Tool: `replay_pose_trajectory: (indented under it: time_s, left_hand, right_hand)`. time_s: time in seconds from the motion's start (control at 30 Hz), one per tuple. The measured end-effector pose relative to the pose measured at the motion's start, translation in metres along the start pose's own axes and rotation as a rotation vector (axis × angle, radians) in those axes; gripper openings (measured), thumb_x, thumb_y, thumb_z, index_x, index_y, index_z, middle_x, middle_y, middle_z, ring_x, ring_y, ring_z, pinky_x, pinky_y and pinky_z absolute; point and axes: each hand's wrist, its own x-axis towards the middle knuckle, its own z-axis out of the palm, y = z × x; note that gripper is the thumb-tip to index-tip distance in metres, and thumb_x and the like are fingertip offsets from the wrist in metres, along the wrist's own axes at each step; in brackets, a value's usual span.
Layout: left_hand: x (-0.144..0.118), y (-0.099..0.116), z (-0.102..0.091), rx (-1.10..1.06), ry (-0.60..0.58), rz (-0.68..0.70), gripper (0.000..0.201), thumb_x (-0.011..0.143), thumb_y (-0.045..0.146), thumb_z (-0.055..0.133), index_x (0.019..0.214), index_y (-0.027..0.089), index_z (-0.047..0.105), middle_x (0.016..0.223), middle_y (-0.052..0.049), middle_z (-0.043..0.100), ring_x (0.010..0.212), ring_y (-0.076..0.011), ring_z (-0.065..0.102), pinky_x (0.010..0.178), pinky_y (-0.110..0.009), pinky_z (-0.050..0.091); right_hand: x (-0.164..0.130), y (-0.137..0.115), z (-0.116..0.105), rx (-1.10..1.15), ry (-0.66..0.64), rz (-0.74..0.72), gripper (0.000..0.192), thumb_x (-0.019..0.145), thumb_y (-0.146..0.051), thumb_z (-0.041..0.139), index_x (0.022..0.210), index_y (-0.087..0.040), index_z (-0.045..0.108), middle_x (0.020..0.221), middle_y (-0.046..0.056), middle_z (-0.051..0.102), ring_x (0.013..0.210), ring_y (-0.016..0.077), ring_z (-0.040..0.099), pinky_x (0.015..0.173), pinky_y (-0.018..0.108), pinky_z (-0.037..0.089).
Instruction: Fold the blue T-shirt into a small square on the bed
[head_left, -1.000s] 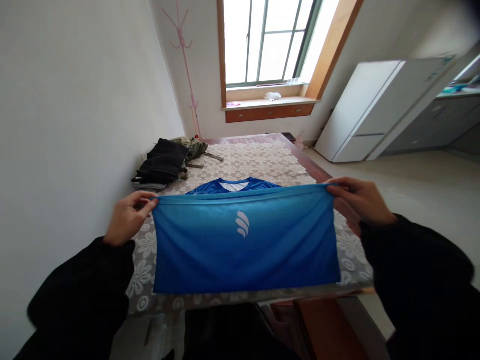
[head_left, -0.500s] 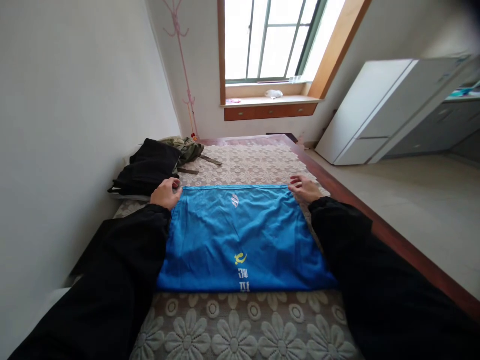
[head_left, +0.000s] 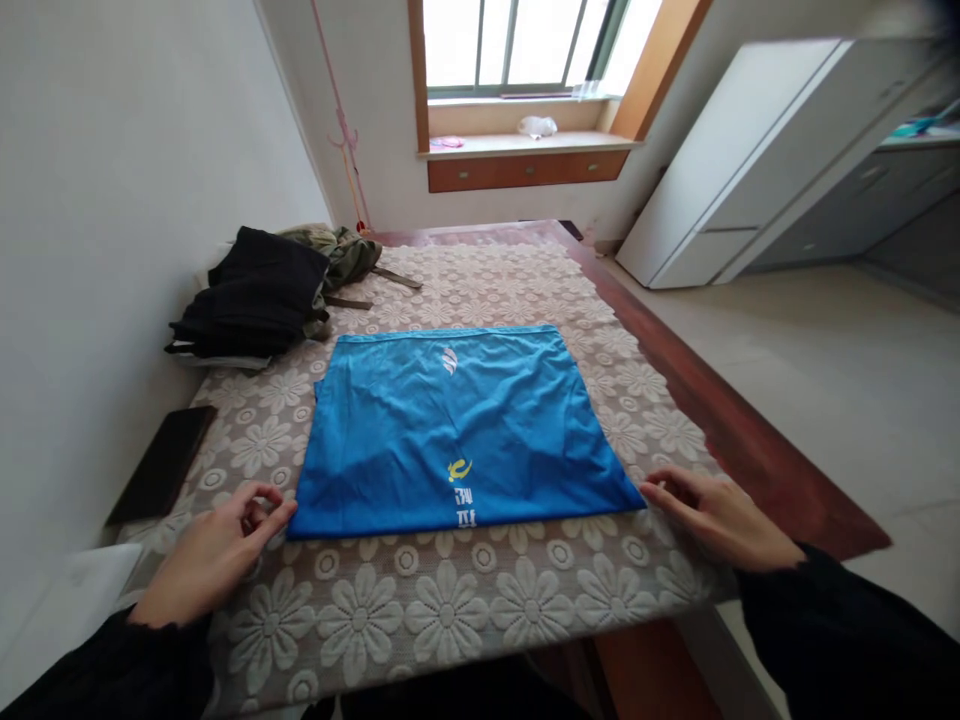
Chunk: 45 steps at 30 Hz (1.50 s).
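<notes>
The shirt [head_left: 457, 435] lay folded flat at frame centre. The left hand [head_left: 214, 555] seemingly pinched its lower-left corner, the right hand [head_left: 716, 515] loose, touching the lower-right (matching grips would fold straighter).

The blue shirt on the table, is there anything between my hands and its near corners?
Nothing visible. The left hand sits at the blue shirt's near left corner, the right hand at its near right corner, with only bare lace tablecloth around them.

Left hand [head_left: 214, 555] and right hand [head_left: 716, 515] rest low, fingers loosely curled.
</notes>
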Motion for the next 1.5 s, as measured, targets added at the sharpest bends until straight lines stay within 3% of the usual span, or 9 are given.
replay_pose_trajectory:
  time_s: [0.23, 0.5, 0.6, 0.73, 0.87, 1.0, 1.17, 1.3, 1.5]
  left_hand:
    - [-0.017, 0.007, 0.015, -0.289, -0.094, -0.037, 0.060, 0.073, 0.076, 0.062, 0.095, 0.021, 0.064, 0.053, 0.003, 0.060, 0.046, -0.0184, 0.055, 0.048, -0.028, 0.038]
    - [-0.025, 0.013, 0.015, -0.612, -0.128, -0.047, 0.062, 0.068, 0.074, 0.070, 0.098, 0.022, 0.058, 0.051, 0.007, 0.054, 0.035, -0.0106, 0.044, 0.037, -0.021, 0.028]
    - [-0.029, 0.004, 0.015, -0.676, -0.190, -0.051, 0.062, 0.069, 0.075, 0.069, 0.097, 0.023, 0.054, 0.051, 0.008, 0.055, 0.032, -0.0086, 0.041, 0.035, -0.019, 0.024]
    - [-0.032, -0.004, 0.018, -0.662, -0.315, -0.058, 0.068, 0.070, 0.079, 0.065, 0.107, 0.022, 0.055, 0.059, 0.004, 0.063, 0.034, -0.0105, 0.047, 0.033, -0.019, 0.025]
    - [-0.026, -0.001, 0.022, -0.654, -0.387, -0.061, 0.074, 0.072, 0.082, 0.060, 0.113, 0.021, 0.054, 0.066, -0.001, 0.069, 0.039, -0.0129, 0.055, 0.034, -0.020, 0.028]
    - [-0.020, 0.002, 0.022, -0.619, -0.424, -0.077, 0.074, 0.070, 0.082, 0.062, 0.109, 0.020, 0.050, 0.063, -0.001, 0.069, 0.038, -0.0114, 0.053, 0.034, -0.018, 0.026]
    - [-0.026, -0.002, 0.019, -0.548, -0.365, -0.131, 0.072, 0.070, 0.081, 0.062, 0.107, 0.021, 0.049, 0.063, -0.002, 0.072, 0.038, -0.0110, 0.053, 0.035, -0.017, 0.024]
    - [-0.032, -0.004, 0.018, -0.531, -0.322, -0.133, 0.068, 0.071, 0.081, 0.061, 0.101, 0.022, 0.046, 0.064, -0.003, 0.073, 0.038, -0.0104, 0.053, 0.035, -0.016, 0.026]
    - [-0.038, -0.006, 0.016, -0.529, -0.317, -0.151, 0.064, 0.070, 0.079, 0.065, 0.095, 0.023, 0.045, 0.068, -0.003, 0.074, 0.039, -0.0105, 0.054, 0.035, -0.016, 0.028]
  right_hand:
    - [-0.009, -0.021, 0.022, 0.070, 0.016, -0.026, 0.059, 0.079, -0.082, 0.056, 0.087, -0.026, 0.071, 0.053, -0.001, 0.059, 0.051, 0.0187, 0.053, 0.052, 0.032, 0.040]
    - [0.004, -0.002, 0.027, 0.242, 0.086, -0.029, 0.058, 0.071, -0.080, 0.068, 0.085, -0.024, 0.076, 0.064, 0.003, 0.068, 0.060, 0.0226, 0.060, 0.058, 0.035, 0.046]
    - [-0.004, 0.003, 0.025, 0.420, 0.089, 0.032, 0.056, 0.068, -0.076, 0.076, 0.086, -0.023, 0.074, 0.063, 0.002, 0.066, 0.053, 0.0171, 0.054, 0.049, 0.031, 0.040]
    - [-0.012, 0.003, 0.024, 0.570, -0.156, 0.133, 0.058, 0.070, -0.077, 0.072, 0.089, -0.023, 0.066, 0.046, -0.006, 0.046, 0.039, 0.0092, 0.033, 0.040, 0.025, 0.021]
    - [-0.007, -0.008, 0.023, 0.520, -0.320, 0.199, 0.069, 0.071, -0.086, 0.061, 0.098, -0.022, 0.064, 0.045, -0.005, 0.050, 0.034, 0.0078, 0.031, 0.038, 0.022, 0.019]
    - [0.000, -0.016, 0.023, 0.421, -0.341, 0.169, 0.067, 0.074, -0.087, 0.057, 0.092, -0.022, 0.061, 0.041, -0.005, 0.048, 0.034, 0.0090, 0.033, 0.038, 0.022, 0.017]
    - [-0.002, 0.006, 0.027, 0.412, -0.306, 0.177, 0.064, 0.074, -0.086, 0.058, 0.088, -0.023, 0.054, 0.039, -0.007, 0.046, 0.034, 0.0083, 0.033, 0.039, 0.022, 0.016]
    - [-0.007, 0.024, 0.028, 0.452, -0.340, 0.225, 0.063, 0.073, -0.083, 0.063, 0.089, -0.024, 0.050, 0.041, -0.007, 0.051, 0.033, 0.0075, 0.033, 0.038, 0.021, 0.015]
    - [-0.012, 0.019, 0.023, 0.487, -0.378, 0.212, 0.063, 0.074, -0.083, 0.065, 0.091, -0.024, 0.050, 0.048, -0.005, 0.059, 0.032, 0.0054, 0.032, 0.037, 0.019, 0.015]
